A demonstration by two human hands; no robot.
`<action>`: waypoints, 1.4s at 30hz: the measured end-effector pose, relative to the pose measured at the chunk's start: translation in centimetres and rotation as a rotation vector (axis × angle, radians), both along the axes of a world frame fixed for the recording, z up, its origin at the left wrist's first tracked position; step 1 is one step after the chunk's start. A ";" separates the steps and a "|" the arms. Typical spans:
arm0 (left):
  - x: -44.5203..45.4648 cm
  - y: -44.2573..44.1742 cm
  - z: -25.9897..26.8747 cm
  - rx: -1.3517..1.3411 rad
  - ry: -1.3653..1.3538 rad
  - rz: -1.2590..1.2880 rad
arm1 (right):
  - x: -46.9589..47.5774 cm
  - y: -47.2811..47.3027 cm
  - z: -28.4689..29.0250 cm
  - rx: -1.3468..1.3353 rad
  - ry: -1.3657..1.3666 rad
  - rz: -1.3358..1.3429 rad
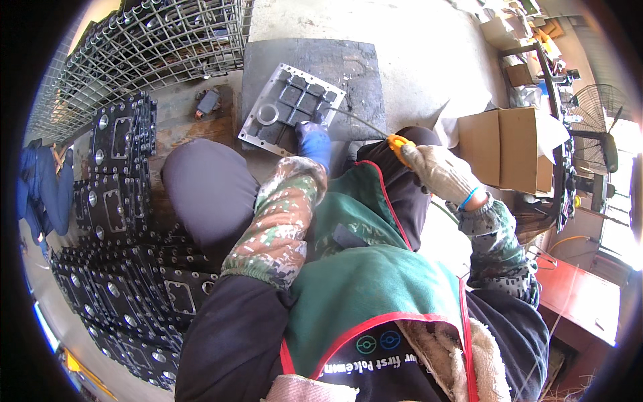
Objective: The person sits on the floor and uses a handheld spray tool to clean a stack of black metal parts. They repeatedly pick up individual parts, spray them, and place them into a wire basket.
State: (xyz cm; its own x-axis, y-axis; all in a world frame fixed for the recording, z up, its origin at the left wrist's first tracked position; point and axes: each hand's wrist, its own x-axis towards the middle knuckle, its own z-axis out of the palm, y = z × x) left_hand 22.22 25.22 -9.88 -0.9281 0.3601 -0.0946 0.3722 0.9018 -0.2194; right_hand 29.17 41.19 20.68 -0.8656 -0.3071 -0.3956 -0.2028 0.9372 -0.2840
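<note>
A ribbed metal cover plate [294,108] with a machined rim, bolt holes and a round ring lies at an angle on a dark, worn board [346,55]. My left hand [312,140], in a blue-coated glove, grips the plate's near edge, its fingers reaching over the rim; their undersides are hidden. In a pale knit glove, my right hand [442,168] is closed around the orange handle of an air blow gun [399,145]. The gun's long thin nozzle tube points left, its tip over the plate's right side near the rim.
Black machined plates [113,201] stand in stacked rows at left. A wire mesh cage [166,50] holds more parts. Beside the board lies a small dark block [207,103]. Cardboard boxes [497,145], a fan [595,120] and a red cabinet [577,296] stand right. Another person's legs [45,186] show far left.
</note>
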 end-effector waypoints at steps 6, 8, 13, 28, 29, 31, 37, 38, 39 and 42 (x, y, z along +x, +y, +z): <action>0.7 -1.6 5.1 0.330 -0.072 0.090 | -1.3 -1.4 -4.3 -0.030 0.081 0.240; 0.6 -1.8 4.9 0.426 -0.132 0.150 | -1.8 -2.5 -5.0 -0.075 0.071 0.247; 0.4 -1.7 4.8 0.650 -0.169 0.278 | -3.6 -3.4 -4.9 0.057 0.191 0.346; 0.6 -1.8 6.1 0.549 -0.077 0.254 | -3.2 -0.6 -4.2 0.175 0.238 0.265; 0.6 -1.6 5.0 0.479 -0.034 0.194 | -3.0 -0.4 -3.9 0.176 0.169 0.211; 0.6 -1.7 4.9 0.414 -0.017 0.129 | -2.3 -1.2 -2.2 0.147 0.046 0.117; -0.1 -0.3 4.7 0.167 -0.176 0.225 | -1.9 -4.6 -1.5 -0.038 0.037 0.178; -0.2 -0.2 5.9 0.172 -0.249 0.237 | -2.7 -4.5 -2.5 -0.054 0.093 0.163; 0.2 0.0 5.7 0.017 -0.157 0.166 | -3.8 -4.2 -3.0 -0.060 0.104 0.124; -0.5 -0.1 2.7 0.188 -0.054 0.220 | -5.9 -2.6 -3.3 -0.098 0.182 0.022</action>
